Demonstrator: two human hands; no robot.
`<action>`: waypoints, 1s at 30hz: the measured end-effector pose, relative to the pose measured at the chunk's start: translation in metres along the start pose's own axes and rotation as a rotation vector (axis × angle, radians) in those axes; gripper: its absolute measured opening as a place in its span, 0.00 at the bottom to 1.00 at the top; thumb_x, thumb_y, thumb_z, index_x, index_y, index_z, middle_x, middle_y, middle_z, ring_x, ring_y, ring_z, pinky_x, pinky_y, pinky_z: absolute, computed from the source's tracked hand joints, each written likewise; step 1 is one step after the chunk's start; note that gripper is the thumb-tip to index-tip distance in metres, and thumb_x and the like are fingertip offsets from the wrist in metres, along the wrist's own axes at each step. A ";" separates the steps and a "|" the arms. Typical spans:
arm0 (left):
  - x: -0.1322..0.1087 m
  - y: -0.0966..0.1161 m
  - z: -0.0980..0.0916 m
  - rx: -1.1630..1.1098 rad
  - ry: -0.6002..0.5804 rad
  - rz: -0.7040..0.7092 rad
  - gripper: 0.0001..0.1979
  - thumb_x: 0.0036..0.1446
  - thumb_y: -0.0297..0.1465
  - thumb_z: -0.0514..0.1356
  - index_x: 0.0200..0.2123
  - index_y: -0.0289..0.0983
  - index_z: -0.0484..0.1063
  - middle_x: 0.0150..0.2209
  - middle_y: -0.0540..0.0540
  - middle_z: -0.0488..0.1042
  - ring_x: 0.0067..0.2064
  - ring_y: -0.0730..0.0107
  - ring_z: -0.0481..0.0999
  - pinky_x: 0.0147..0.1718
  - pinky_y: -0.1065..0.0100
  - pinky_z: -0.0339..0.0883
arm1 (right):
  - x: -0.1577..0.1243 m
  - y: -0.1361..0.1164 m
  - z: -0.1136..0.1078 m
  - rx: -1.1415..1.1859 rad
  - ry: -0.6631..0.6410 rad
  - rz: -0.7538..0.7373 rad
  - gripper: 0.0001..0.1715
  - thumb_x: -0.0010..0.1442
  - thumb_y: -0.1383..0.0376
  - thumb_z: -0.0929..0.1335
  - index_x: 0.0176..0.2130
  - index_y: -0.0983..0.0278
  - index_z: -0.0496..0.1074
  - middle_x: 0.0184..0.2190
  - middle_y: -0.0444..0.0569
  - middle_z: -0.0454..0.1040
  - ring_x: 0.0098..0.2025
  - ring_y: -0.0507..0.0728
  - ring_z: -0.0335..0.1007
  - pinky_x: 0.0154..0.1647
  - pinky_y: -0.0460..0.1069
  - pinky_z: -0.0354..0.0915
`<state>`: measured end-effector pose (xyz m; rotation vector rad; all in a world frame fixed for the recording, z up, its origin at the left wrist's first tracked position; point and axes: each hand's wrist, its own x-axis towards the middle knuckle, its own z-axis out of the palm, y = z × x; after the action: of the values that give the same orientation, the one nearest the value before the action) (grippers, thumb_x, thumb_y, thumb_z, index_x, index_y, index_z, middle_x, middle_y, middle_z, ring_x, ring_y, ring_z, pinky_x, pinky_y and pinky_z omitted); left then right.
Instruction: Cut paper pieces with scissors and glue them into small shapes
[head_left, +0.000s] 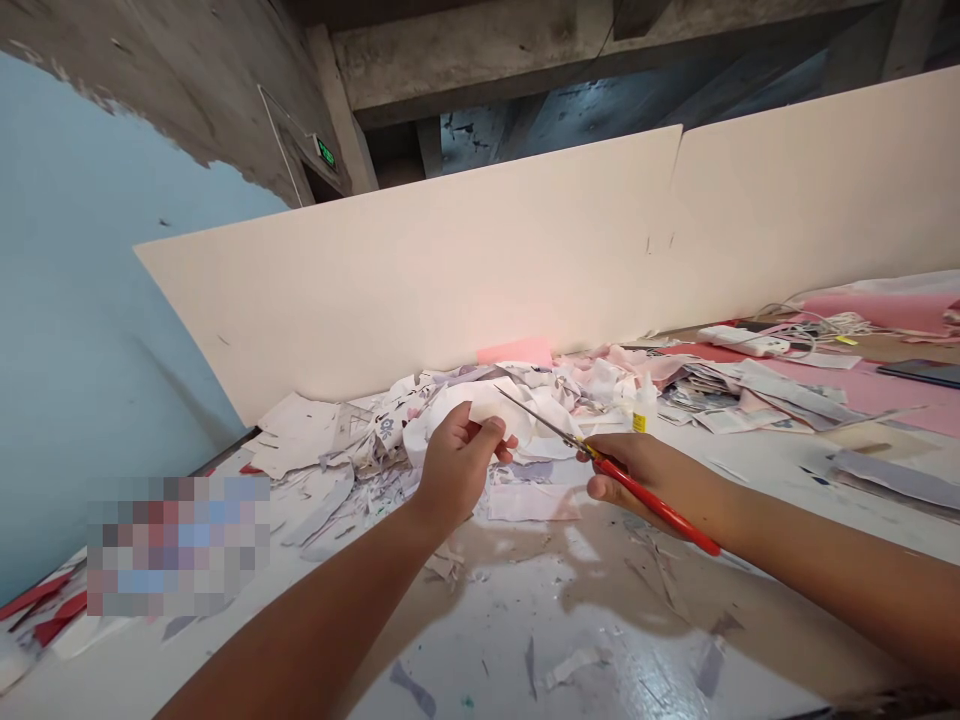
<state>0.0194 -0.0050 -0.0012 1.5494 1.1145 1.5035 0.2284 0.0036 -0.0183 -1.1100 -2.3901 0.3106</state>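
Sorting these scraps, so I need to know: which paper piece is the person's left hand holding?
The curved white paper piece, pinched in the left hand; the other white and pink paper scraps lie loose in the heap.

This is a makeshift paper-craft workroom in a bare, unfinished-looking building. Raw concrete beams [465,65] cross overhead and a lit green exit sign [325,152] is mounted near them. A cream partition board [420,270] backs a white work surface [510,620] littered with paper scraps [315,440], a glue bottle [644,405], red-handled scissors [652,505] and a power strip [742,342].
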 end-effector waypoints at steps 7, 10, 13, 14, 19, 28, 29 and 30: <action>-0.002 -0.002 0.001 0.089 -0.030 0.012 0.09 0.49 0.36 0.55 0.23 0.38 0.60 0.19 0.53 0.69 0.26 0.71 0.73 0.27 0.70 0.62 | 0.000 -0.004 -0.003 0.002 -0.021 0.029 0.23 0.54 0.46 0.57 0.24 0.62 0.57 0.19 0.42 0.59 0.20 0.51 0.51 0.20 0.45 0.48; -0.004 -0.001 0.001 0.095 -0.036 0.015 0.09 0.49 0.36 0.55 0.23 0.38 0.60 0.19 0.53 0.69 0.27 0.70 0.73 0.28 0.70 0.62 | 0.000 -0.005 -0.004 -0.015 -0.032 0.041 0.24 0.54 0.46 0.56 0.24 0.62 0.58 0.19 0.43 0.60 0.20 0.51 0.52 0.20 0.45 0.48; -0.005 0.001 0.001 0.092 -0.043 0.009 0.09 0.49 0.36 0.55 0.23 0.38 0.59 0.19 0.52 0.68 0.27 0.70 0.73 0.27 0.70 0.62 | 0.000 -0.004 -0.003 -0.026 -0.031 0.046 0.24 0.54 0.46 0.55 0.23 0.62 0.57 0.18 0.42 0.58 0.20 0.51 0.51 0.20 0.45 0.48; -0.005 0.002 0.001 0.092 -0.049 0.008 0.10 0.49 0.36 0.55 0.23 0.38 0.59 0.19 0.53 0.68 0.27 0.70 0.73 0.27 0.70 0.62 | 0.000 -0.004 -0.002 -0.026 -0.028 0.048 0.24 0.54 0.46 0.55 0.22 0.62 0.56 0.18 0.42 0.57 0.20 0.51 0.50 0.20 0.45 0.48; -0.006 0.003 0.001 0.093 -0.071 0.005 0.12 0.49 0.36 0.55 0.21 0.38 0.56 0.19 0.54 0.68 0.27 0.71 0.73 0.28 0.70 0.62 | 0.001 -0.003 -0.002 -0.017 -0.036 0.053 0.22 0.55 0.48 0.57 0.22 0.62 0.57 0.18 0.41 0.58 0.20 0.51 0.51 0.20 0.45 0.49; -0.005 0.000 0.001 0.098 -0.066 0.016 0.10 0.49 0.37 0.55 0.23 0.38 0.58 0.22 0.51 0.72 0.24 0.73 0.71 0.28 0.69 0.62 | 0.000 -0.007 -0.007 0.029 -0.041 0.091 0.22 0.52 0.48 0.60 0.22 0.63 0.60 0.17 0.42 0.60 0.20 0.51 0.54 0.20 0.45 0.49; -0.005 0.001 0.001 0.097 -0.066 0.016 0.10 0.49 0.37 0.55 0.23 0.38 0.59 0.22 0.51 0.72 0.24 0.73 0.71 0.27 0.69 0.62 | 0.000 -0.007 -0.007 0.025 -0.042 0.093 0.22 0.52 0.48 0.60 0.22 0.63 0.60 0.17 0.42 0.59 0.20 0.51 0.54 0.20 0.45 0.49; -0.005 0.001 0.001 0.095 -0.065 0.016 0.10 0.49 0.37 0.55 0.23 0.38 0.59 0.22 0.50 0.72 0.24 0.73 0.71 0.27 0.69 0.62 | 0.000 -0.007 -0.007 0.022 -0.042 0.100 0.22 0.52 0.48 0.60 0.22 0.63 0.59 0.17 0.42 0.59 0.20 0.51 0.53 0.20 0.45 0.49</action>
<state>0.0205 -0.0099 -0.0024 1.6632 1.1530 1.4190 0.2279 -0.0006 -0.0095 -1.2262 -2.3659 0.3973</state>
